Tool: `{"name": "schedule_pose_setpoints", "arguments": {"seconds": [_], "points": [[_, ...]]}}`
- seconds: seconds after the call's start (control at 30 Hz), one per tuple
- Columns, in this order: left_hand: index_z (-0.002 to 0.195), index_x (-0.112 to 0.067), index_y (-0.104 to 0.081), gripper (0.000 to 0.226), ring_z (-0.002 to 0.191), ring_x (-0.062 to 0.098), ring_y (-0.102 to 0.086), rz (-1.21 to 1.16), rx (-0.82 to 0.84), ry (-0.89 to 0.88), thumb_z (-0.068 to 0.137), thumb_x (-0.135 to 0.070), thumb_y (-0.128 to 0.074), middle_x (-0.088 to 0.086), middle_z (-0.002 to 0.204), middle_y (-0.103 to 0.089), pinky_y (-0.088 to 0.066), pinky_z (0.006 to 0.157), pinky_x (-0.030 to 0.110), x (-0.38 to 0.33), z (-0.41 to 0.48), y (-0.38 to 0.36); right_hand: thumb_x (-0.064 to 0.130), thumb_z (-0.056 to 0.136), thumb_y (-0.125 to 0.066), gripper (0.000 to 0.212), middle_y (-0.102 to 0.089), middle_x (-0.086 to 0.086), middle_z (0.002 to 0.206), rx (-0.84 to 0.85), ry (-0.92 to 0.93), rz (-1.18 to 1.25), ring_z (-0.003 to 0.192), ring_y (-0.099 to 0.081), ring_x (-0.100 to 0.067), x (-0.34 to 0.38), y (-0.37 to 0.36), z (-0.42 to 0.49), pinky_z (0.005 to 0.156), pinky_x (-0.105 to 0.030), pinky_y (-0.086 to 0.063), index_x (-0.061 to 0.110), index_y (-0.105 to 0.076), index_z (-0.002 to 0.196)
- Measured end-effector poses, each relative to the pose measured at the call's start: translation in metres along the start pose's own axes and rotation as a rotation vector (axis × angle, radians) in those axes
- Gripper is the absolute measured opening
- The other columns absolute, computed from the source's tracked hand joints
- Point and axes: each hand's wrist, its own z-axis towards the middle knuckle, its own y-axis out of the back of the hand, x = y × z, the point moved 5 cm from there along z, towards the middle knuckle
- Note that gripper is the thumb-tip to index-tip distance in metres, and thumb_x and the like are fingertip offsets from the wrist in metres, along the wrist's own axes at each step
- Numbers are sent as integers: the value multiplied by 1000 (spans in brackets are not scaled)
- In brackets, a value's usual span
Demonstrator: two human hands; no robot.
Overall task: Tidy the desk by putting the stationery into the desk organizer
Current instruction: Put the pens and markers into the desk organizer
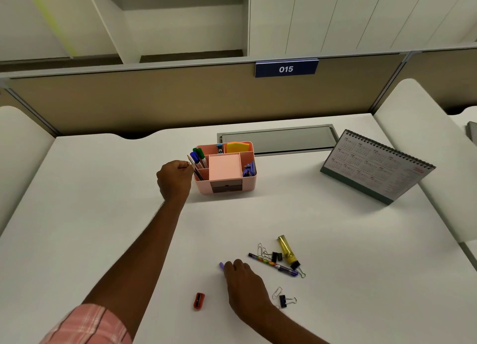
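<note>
Beside the desk organizer (249, 182), the left hand (175, 176) holds a pencil (191, 163).
It pinches the thin pencil, curled, at the left compartment. The right hand (242, 279) curls over a purple item (221, 265) on the desk (103, 189), perhaps a pen. Probably light, stiff and smooth; best pinched across its middle.

A blue plate (286, 68) on the top edge of the partition (180, 96) reads "015" in white. The print on the desk calendar (374, 163) is too small to read.
</note>
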Motion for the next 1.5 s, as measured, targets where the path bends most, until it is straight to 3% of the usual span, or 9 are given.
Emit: {"name": "schedule_pose_setpoints", "arguments": {"seconds": [0.23,0.4,0.53,0.73,0.8,0.9,1.03,1.27,1.5], "points": [[107,-6,-80,22,84,29,-78,-28,31,38,95,-24,-76,13,99,-80,-65,85,47,1,6,-8,7,94,-61,47,-56,-8,117,-28,-20,32,99,-59,-25,-3,1,-1,73,-36,-54,18,-41,136],[116,-9,-76,34,78,22,-78,-56,69,128,92,-33,-79,10,108,-80,-66,84,44,9,10,-11,16,100,-52,32,-57,-5,114,-81,-17,53,96,-59,-25,-4,7,-4,65,-35,-41,21,-43,130],[121,-11,-71,46,83,25,-78,-87,51,168,90,-44,-80,12,110,-79,-65,86,48,17,1,-2,21,102,-44,21,-61,-5,112,-77,-47,49,95,-61,-25,-14,13,-7,71,-38,-49,18,-54,121],[101,-18,-75,12,92,27,-74,-194,-20,92,98,-26,-67,3,99,-77,-64,84,45,30,-61,10,29,90,-62,19,-66,11,92,-147,-96,397,82,-59,-6,-44,46,-13,68,-18,-45,29,-68,109],[101,-21,-74,8,91,27,-74,-226,77,125,98,-24,-67,2,96,-76,-64,82,45,33,-85,6,23,88,-71,18,-67,12,90,-192,-124,555,79,-62,-8,-54,61,-15,68,-17,-52,27,-70,106],[96,-25,-76,5,82,25,-76,-334,403,176,96,-29,-73,-2,85,-77,-65,69,37,25,-127,-5,19,88,-74,15,-71,11,85,-319,-181,735,76,-68,-9,-67,85,-19,62,-18,-55,29,-72,99],[100,-25,-82,12,84,20,-79,-410,794,131,91,-33,-79,-2,93,-81,-66,72,35,9,-183,-19,19,88,-75,16,-74,9,84,-404,-227,872,73,-71,-9,-78,107,-20,64,-19,-56,32,-72,96],[107,-22,-81,15,87,22,-80,-507,819,87,92,-24,-79,3,96,-82,-65,75,32,-5,-213,-27,25,89,-75,18,-76,19,87,-420,-152,870,81,-72,-5,-75,125,-26,69,-13,-54,42,-74,94],[96,-18,-82,7,82,23,-80,-503,759,96,90,-21,-80,5,88,-81,-64,72,29,-10,-209,-25,29,88,-78,9,-75,19,86,-436,-144,849,83,-72,-4,-80,127,-30,69,-11,-52,37,-75,90]]}}
